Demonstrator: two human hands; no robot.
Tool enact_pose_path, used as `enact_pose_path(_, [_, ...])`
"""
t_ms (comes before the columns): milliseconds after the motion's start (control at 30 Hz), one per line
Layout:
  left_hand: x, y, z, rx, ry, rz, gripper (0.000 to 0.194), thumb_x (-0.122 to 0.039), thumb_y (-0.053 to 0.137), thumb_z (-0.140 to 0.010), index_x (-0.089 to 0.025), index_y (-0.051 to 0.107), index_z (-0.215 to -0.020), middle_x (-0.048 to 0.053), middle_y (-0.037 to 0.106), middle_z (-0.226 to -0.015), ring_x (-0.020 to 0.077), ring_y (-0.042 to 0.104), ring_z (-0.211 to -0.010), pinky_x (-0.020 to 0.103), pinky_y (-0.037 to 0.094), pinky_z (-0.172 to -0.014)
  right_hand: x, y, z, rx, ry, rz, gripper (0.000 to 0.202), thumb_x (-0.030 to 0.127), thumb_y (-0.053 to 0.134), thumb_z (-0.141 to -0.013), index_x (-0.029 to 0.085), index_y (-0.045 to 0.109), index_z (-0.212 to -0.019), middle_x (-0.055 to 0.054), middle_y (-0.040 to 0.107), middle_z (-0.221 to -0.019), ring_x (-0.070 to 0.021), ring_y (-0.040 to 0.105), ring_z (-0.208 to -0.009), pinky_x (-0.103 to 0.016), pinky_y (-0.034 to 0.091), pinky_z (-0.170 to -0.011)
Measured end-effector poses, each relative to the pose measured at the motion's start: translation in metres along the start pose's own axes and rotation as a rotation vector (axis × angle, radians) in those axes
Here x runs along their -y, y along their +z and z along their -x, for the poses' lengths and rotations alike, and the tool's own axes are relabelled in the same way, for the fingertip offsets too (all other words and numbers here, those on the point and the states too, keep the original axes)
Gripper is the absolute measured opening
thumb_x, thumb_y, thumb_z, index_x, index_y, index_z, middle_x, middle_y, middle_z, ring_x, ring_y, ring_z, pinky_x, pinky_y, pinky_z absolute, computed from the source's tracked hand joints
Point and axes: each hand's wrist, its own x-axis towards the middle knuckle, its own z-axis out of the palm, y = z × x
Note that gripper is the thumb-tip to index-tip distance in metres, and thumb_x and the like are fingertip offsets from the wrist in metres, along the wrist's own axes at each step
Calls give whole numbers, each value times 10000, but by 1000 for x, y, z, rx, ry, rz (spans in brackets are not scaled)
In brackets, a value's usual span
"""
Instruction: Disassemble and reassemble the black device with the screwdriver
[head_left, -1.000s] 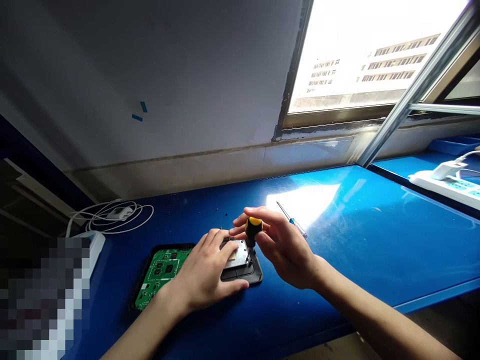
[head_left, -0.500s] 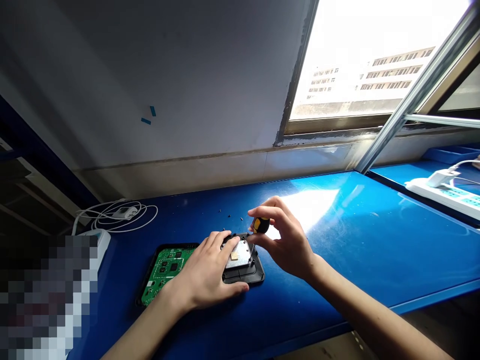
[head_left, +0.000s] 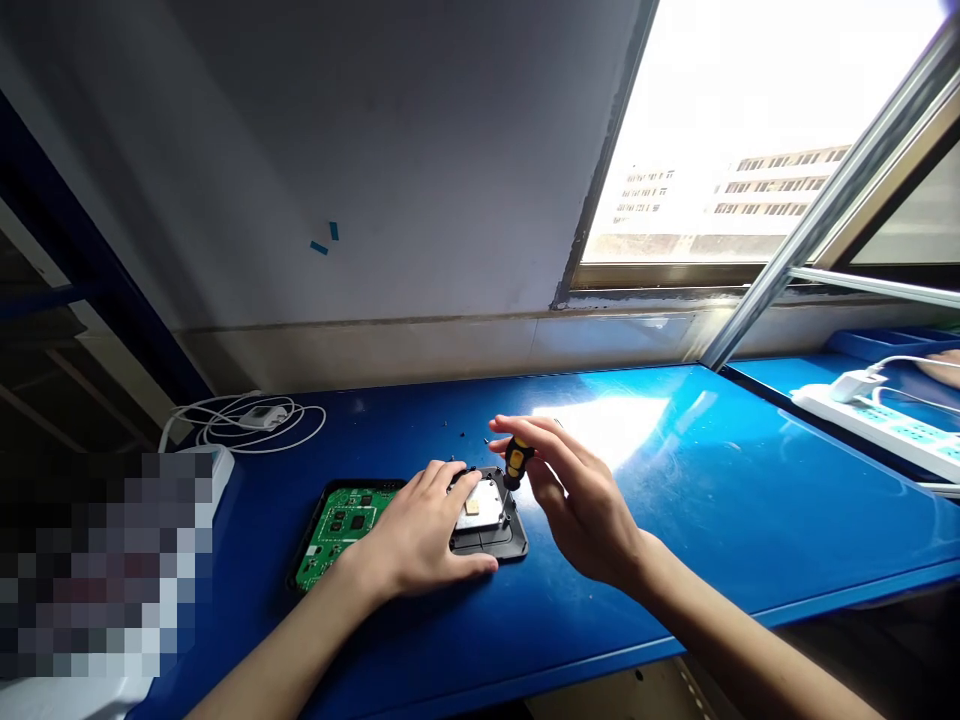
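My left hand spreads across a black plastic cover, its thumb at the near edge and its fingertips over a silver metal plate. That hand hides the cover's left part. In my right hand is a short black-and-yellow screwdriver, held between thumb and fingers. The screwdriver points down at the plate's right edge; where its tip meets the plate is too small to make out. Left of the cover, partly under my left wrist, lies a green circuit board in a black housing.
Several tiny screws lie behind the cover on the blue table. A white cable with a charger is coiled at the back left. To the right are a metal frame post, a power strip and another person's hand.
My right fingers have straightened and loosened around the screwdriver, showing more of its handle. My left hand stays on the cover. The camera view has shifted slightly.
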Motion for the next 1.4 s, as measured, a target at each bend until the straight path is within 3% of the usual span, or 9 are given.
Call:
enact_pose_path(200, [2,2,1,-24,23,4,816,-610,782,-794,-224,510,-1459,154,511,-1523,383,464,-1401,555,428,-1163,1,9,-4,-96,55,133,188,270,697,-973,256,678,-1159,-16,583,-900,-162,630,-765,-319,588,-668])
enact_pose_path(433, [3,1,2,-57,60,11,807,-613,785,-788,-209,530,-1439,162,508,-1522,388,472,-1392,534,440,-1156,0,17,-2,-101,214,-98,312,248,385,-1100,281,599,-1325,-77,673,-1218,-190,751,-1014,-385,648,-864])
enact_pose_path(533, [2,0,2,-57,60,17,796,-618,774,-796,-206,537,-1434,166,510,-1520,387,475,-1389,533,438,-1154,-1,17,-3,-94,141,-81,291,222,527,-1058,297,617,-1323,-51,714,-1088,-188,747,-953,-369,650,-820])
enact_pose_path(667, [3,1,2,-57,46,26,799,-647,762,-796,-224,535,-1435,164,513,-1522,393,472,-1391,561,437,-1147,-11,22,-4,-218,166,71,187,253,678,-978,289,720,-1157,-12,576,-912,-158,665,-772,-340,628,-674])
enact_pose_path(900, [2,0,3,-48,30,29,807,-652,772,-790,-235,538,-1440,154,504,-1530,386,472,-1394,538,443,-1143,-24,15,1,-207,166,3,446,175,436,-1074,337,516,-1482,-79,656,-1309,-192,748,-1039,-426,669,-865])
enact_pose_path(1067, [2,0,3,-38,37,24,812,-639,763,-800,-214,532,-1452,164,503,-1528,382,475,-1390,534,433,-1154,-15,6,0,-242,88,185,303,251,776,-911,277,716,-1207,-17,665,-922,-166,699,-753,-360,654,-686])
enact_pose_path(1133, [3,1,2,-42,37,19,802,-635,763,-800,-217,535,-1446,162,511,-1521,380,480,-1382,540,438,-1149,-11,7,1,-263,86,196,167,281,762,-920,259,744,-1084,-6,597,-859,-150,663,-683,-340,629,-623])
enact_pose_path(1267, [3,2,2,-49,46,13,804,-636,771,-792,-209,543,-1435,170,512,-1520,383,477,-1388,538,438,-1150,-6,10,3,-190,115,63,399,181,430,-1062,301,609,-1398,-87,654,-1151,-189,743,-942,-388,668,-763])
enact_pose_path(1400, [4,2,2,-55,54,12,783,-631,761,-800,-222,543,-1431,160,513,-1519,381,477,-1390,527,437,-1152,-9,7,0,-116,138,-43,449,190,570,-1027,327,571,-1455,-63,733,-1199,-205,757,-1022,-416,679,-859])
